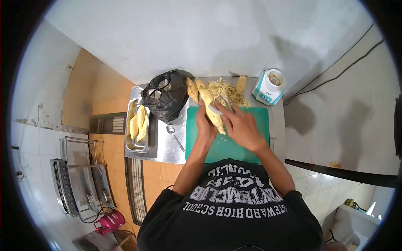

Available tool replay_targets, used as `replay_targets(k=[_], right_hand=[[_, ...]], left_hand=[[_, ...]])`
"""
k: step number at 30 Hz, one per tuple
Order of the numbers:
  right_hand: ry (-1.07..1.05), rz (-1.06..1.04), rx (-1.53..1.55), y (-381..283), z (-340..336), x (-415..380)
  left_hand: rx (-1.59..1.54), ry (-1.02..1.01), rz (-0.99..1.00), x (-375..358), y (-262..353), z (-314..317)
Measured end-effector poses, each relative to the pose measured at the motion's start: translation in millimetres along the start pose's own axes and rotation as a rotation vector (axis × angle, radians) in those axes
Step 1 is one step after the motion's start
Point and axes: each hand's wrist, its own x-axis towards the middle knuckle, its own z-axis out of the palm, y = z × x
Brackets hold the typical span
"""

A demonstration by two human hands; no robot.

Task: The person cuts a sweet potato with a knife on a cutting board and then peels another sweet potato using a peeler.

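I am observing the left hand [206, 124] gripping a peeled root [212, 111] above the green cutting board [251, 138]. The right hand [243, 127] is closing around a peeler [215, 109] against it. Peelings [226, 90] are lying beyond the board's far edge.

School lettering on a black shirt

"STEWARD HIGH SCHOOL" reads in white capitals across the black T-shirt [234, 228]. Larger lettering above it is distorted by folds. The small marking on the white-and-turquoise blender base [263, 88] is too small to read.
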Motion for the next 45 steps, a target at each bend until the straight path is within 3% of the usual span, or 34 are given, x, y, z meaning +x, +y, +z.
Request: replay_targets(k=[2,5,7,8,10,15,17,20,27,29,32,38,41,45], right_hand=[[-0.083,0.035,-0.014,-4.3,4.8,-21.2],[-0.099,0.052,0.023,2.1,24.3,-63.0],[-0.245,0.079,0.046,7.5,31.2,-81.6],[-0.245,0.076,0.048,8.8,30.1,-81.0],[-0.042,0.061,0.132,9.2,25.6,-79.3],[0.077,0.044,0.059,9.2,-8.8,-16.7],[0.087,0.018,0.022,7.0,-9.3,-10.4],[0.027,0.022,-0.070,1.2,-0.7,-19.3],[-0.070,-0.009,0.052,9.2,32.3,-83.9],[-0.106,0.035,0.082,8.8,25.9,-82.6],[0.029,0.072,0.103,4.1,-0.8,-44.7],[0.113,0.001,0.086,3.6,2.5,-13.5],[0.051,0.026,0.021,-8.5,9.5,-30.6],[-0.036,0.001,0.079,-0.3,18.2,-67.4]], left_hand=[[-0.059,0.008,-0.015,11.7,4.1,-18.1],[-0.156,0.214,0.124,31.6,18.2,-18.0],[-0.146,0.242,0.126,34.5,29.3,-15.1],[-0.137,0.264,0.126,35.4,32.6,-13.4],[-0.022,0.253,0.167,34.7,26.0,-15.3],[0.196,0.058,0.043,-0.7,-12.9,1.5],[0.243,-0.004,0.033,-4.2,-16.3,7.9],[0.143,0.055,0.052,-1.9,-8.8,12.3],[-0.110,0.231,0.165,37.5,35.3,3.0],[0.031,0.214,0.148,34.7,34.7,-3.0],[0.236,0.128,0.091,22.4,11.0,-9.4],[0.185,0.070,0.053,-8.3,-9.4,17.7],[-0.002,0.185,0.087,1.3,-4.5,16.3],[0.034,0.226,0.156,19.2,21.4,6.4]])
